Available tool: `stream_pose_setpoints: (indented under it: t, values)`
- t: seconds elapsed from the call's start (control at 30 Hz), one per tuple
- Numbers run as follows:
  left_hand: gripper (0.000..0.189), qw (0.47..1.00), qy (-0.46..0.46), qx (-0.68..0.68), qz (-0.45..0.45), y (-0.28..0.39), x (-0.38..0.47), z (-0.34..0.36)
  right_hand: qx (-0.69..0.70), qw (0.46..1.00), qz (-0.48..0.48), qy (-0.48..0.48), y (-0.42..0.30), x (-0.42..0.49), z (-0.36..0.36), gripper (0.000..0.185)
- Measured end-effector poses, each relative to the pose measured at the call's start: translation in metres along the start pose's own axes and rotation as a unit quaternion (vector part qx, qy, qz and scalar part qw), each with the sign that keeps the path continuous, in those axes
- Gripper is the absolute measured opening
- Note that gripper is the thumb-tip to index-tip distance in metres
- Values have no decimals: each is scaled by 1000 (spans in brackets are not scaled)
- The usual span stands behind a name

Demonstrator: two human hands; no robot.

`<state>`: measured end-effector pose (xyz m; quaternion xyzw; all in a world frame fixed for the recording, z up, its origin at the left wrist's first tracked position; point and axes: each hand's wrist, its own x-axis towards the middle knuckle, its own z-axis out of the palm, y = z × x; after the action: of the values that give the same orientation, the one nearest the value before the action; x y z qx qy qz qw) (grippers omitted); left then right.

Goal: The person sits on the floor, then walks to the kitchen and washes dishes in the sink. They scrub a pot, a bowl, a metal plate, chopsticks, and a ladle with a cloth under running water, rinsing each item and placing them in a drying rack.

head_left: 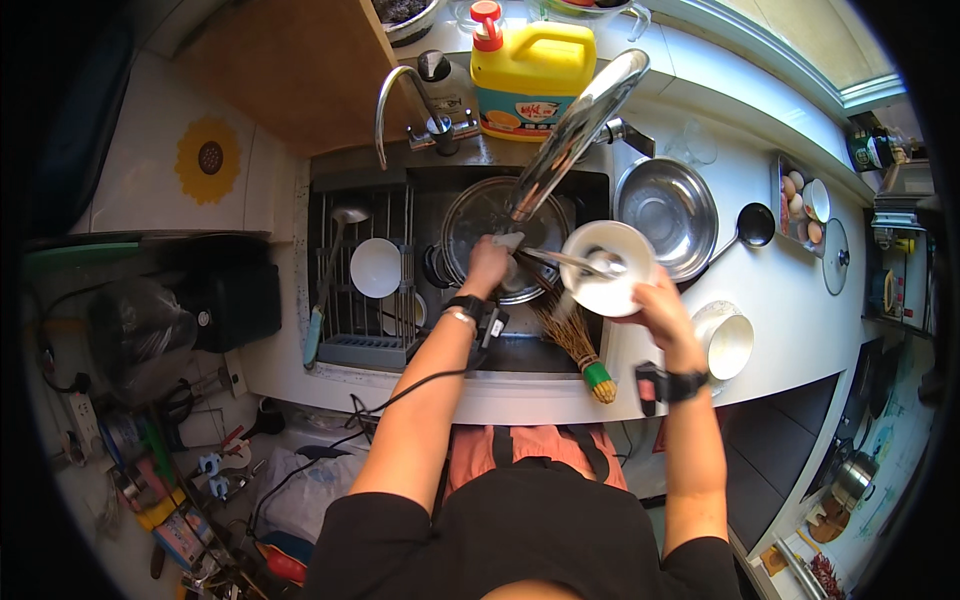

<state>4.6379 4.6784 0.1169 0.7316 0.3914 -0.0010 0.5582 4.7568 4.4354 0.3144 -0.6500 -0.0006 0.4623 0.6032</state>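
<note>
My right hand (666,319) grips the rim of a white bowl (607,296), raised over the right side of the sink. A metal spoon (564,259) lies across the bowl, its bowl end inside and its handle sticking out to the left. Under the faucet spout (534,187), my left hand (489,264) pinches a small white piece, perhaps a cloth or sponge. Below that hand a metal pot (457,214) sits in the sink basin (517,354). A twig brush (574,334) with a green-banded handle leans from the pot area over the sink's front edge.
At left, a dish rack (365,351) holds a white bowl (375,268) and a ladle (326,262). Right of the sink stand a steel basin (664,214), a black ladle (754,225), another bowl (729,345) and a tray of eggs (795,187). A yellow jug (532,75) stands behind.
</note>
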Motion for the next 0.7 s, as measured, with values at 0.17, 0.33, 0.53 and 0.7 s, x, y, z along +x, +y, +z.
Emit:
stream_pose_setpoints:
  t: [0.17, 0.33, 0.53, 0.7]
  values:
    - [25, 941, 34, -328, -84, -11, -29, -48, -185, 974, 35, 124, 34, 105, 75, 48]
    - [35, 930, 61, -362, -19, -10, -43, -71, -375, 897, -119, 201, 66, 148, 108, 62]
    - [41, 905, 53, -422, -2, -19, -27, -67, -452, 855, -156, 200, 92, 160, 110, 75]
    - [45, 983, 110, -143, 27, -8, -36, -58, -490, 855, -92, 143, 104, 137, 116, 102]
